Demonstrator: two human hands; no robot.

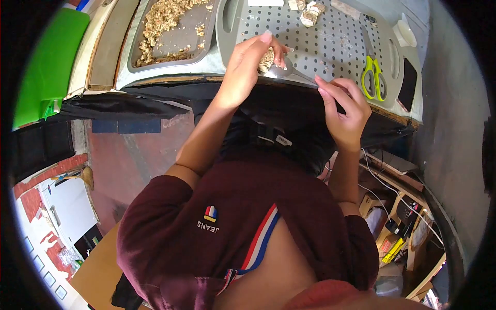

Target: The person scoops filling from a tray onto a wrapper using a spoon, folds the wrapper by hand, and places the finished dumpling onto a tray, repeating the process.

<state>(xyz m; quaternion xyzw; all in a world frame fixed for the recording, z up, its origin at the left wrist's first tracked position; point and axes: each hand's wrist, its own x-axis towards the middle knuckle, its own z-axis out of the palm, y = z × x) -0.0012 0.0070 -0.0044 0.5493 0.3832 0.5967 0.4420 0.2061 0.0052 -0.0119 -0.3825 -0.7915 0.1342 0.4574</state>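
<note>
My left hand (249,63) is closed around a pale beige, rough-surfaced chunk (266,60) at the near edge of a grey cutting board with dark dots (330,31). The fingers partly hide the chunk. In my right hand (345,107), thumb and fingers pinch the thin handle of a metal spoon (305,76). Its bowl touches or lies right beside the chunk, by the left fingertips. More pale chunks (310,14) lie farther back on the board. To the left, a metal tray (178,33) holds crumbled beige bits (157,23).
Scissors with lime-green handles (373,80) lie at the board's right side. A black phone-like slab (407,85) and a white cup-like container (405,33) are at the far right. A green panel (51,62) stands at the left. Cluttered shelves (398,217) are below right.
</note>
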